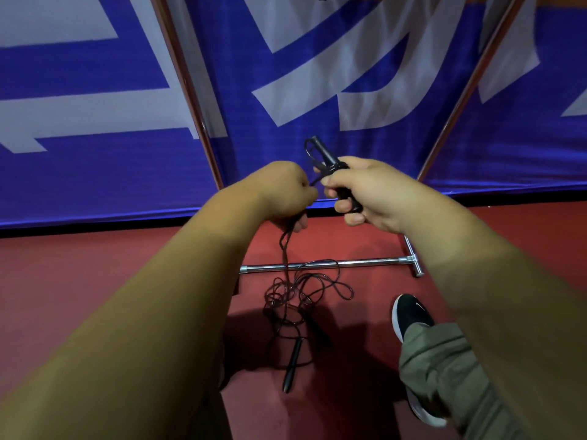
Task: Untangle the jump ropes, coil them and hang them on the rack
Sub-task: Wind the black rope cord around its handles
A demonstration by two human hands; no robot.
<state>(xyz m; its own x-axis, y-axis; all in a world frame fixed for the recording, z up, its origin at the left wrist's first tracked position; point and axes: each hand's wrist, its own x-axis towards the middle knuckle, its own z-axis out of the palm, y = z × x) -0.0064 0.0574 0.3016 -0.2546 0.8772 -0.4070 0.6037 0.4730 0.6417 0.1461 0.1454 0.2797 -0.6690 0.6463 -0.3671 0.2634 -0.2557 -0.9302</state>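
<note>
While right grip (365, 192) clamped the handle (324, 154), axis up and away, left grip (282, 192) pinched the cord (286, 246) just beside it, tangle (301, 293) on floor (127, 265) below.

I get flat, fairly dim indoor light from above. There is a soft dark shadow on the red floor (95, 281) around the loose rope (317, 289), and a thin glint along the chrome bar (349, 263). The poles (187, 90) splay with wide-angle stretch, and the forearms (143, 312) near the bottom corners look smeared.
</note>
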